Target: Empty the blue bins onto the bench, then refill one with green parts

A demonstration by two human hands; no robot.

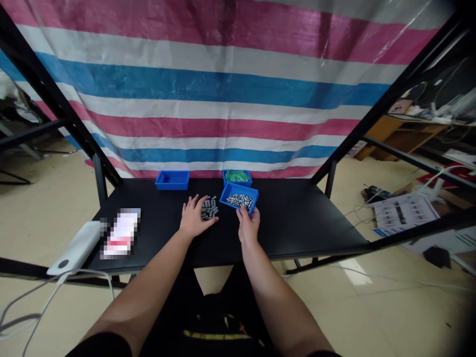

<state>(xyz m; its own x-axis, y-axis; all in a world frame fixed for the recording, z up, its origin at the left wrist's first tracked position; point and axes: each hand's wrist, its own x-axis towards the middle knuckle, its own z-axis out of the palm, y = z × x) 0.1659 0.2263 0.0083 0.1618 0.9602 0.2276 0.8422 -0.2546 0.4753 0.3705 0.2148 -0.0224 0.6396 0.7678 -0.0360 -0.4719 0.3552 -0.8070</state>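
My left hand (193,216) lies with fingers spread on the black table, beside and partly over a loose pile of small dark grey cylindrical pieces (210,208). Part of that pile is hidden by the hand. My right hand (249,224) grips the near edge of a blue bin (231,190), thumb on the rim. The bin looks slightly tilted and holds many small shiny metal pieces (240,200), too small to name exactly. Just behind it stands another blue bin (225,176) with green material (237,176) inside.
At the table's back left is a blue bin (172,186). A blurred-out phone-like object (122,234) and a white power strip (76,248) with cables lie on the left. A striped sheet (223,89) hangs behind the black table (297,218), between black frame posts.
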